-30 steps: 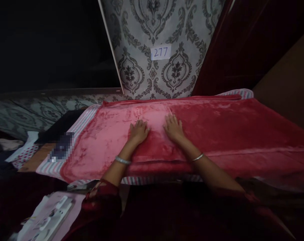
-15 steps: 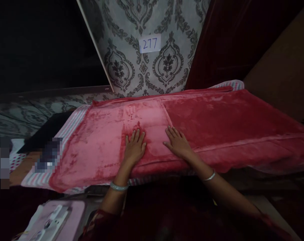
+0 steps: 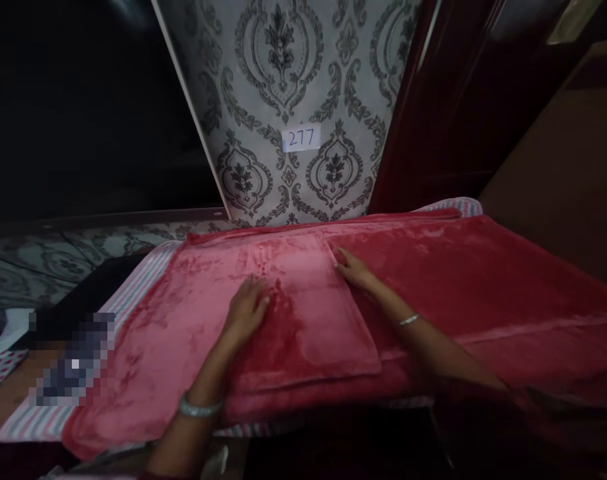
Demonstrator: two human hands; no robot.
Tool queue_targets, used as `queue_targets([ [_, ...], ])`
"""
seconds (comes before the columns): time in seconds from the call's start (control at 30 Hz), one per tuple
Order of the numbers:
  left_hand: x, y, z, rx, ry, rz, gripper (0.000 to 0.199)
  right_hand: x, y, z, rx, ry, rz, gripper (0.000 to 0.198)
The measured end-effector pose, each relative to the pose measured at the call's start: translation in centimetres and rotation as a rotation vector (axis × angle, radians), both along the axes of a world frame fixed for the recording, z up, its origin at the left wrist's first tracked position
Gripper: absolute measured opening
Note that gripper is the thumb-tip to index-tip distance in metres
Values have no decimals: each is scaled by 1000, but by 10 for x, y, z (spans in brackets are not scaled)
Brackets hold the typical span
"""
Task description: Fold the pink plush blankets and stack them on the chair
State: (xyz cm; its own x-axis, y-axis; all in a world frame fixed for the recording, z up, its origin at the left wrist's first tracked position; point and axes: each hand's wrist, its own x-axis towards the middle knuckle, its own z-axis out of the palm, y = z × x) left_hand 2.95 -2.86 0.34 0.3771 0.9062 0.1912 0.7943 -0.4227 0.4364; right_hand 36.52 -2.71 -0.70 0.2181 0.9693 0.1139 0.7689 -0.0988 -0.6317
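Only got the head view here: a red blanket lies spread with its long axis running left to right, over a striped cloth that peeks out at the left end. A folded-looking pink panel sits mid-blanket, its right edge slanting from the far side down to the near side. The right hand is the closer one, right at that edge toward the far end, fingers a bit curled; can't tell if that grip is pinching fabric. The left hand is palm down by the panel's left side, loosely spread, clutching nothing I can see. Most of the panel lies nearer the body than either grip.
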Motion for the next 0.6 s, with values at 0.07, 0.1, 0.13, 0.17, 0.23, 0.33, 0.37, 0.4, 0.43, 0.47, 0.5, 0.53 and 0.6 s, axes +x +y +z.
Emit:
queue_targets([
  [0.07, -2, 40, 11, -91, -83, 186, 56, -1, 31, 1, 6, 14, -25, 63],
  [0.1, 0, 59, 15, -147, -113, 269, 56, -3, 45, 1, 14, 15, -30, 63],
  [0.13, 3, 78, 18, -178, -126, 322, 56, -4, 56, 0, 23, 14, -31, 62],
  [0.17, 6, 95, 20, -201, -133, 363, 55, -6, 66, -1, 34, 14, -25, 62],
  [0.23, 16, 123, 21, -201, -133, 406, 54, -10, 81, -2, 62, 14, -2, 65],
  [0.33, 34, 153, 15, -173, -125, 452, 55, -15, 93, -6, 103, 3, 34, 66],
  [0.37, 40, 159, 12, -163, -117, 460, 55, -16, 94, -8, 110, -5, 36, 65],
  [0.4, 46, 162, 9, -152, -104, 468, 54, -16, 94, -11, 112, -15, 29, 63],
  [0.43, 51, 164, 6, -141, -88, 477, 54, -16, 93, -13, 107, -28, 14, 62],
  [0.47, 56, 164, 2, -130, -71, 488, 53, -16, 92, -16, 96, -42, -7, 60],
  [0.5, 59, 162, -1, -119, -53, 500, 52, -15, 89, -19, 80, -57, -30, 58],
  [0.53, 62, 160, -4, -109, -37, 512, 52, -14, 86, -21, 60, -73, -50, 57],
  [0.6, 63, 156, -6, -95, -15, 531, 52, -14, 80, -21, 22, -104, -76, 54],
])
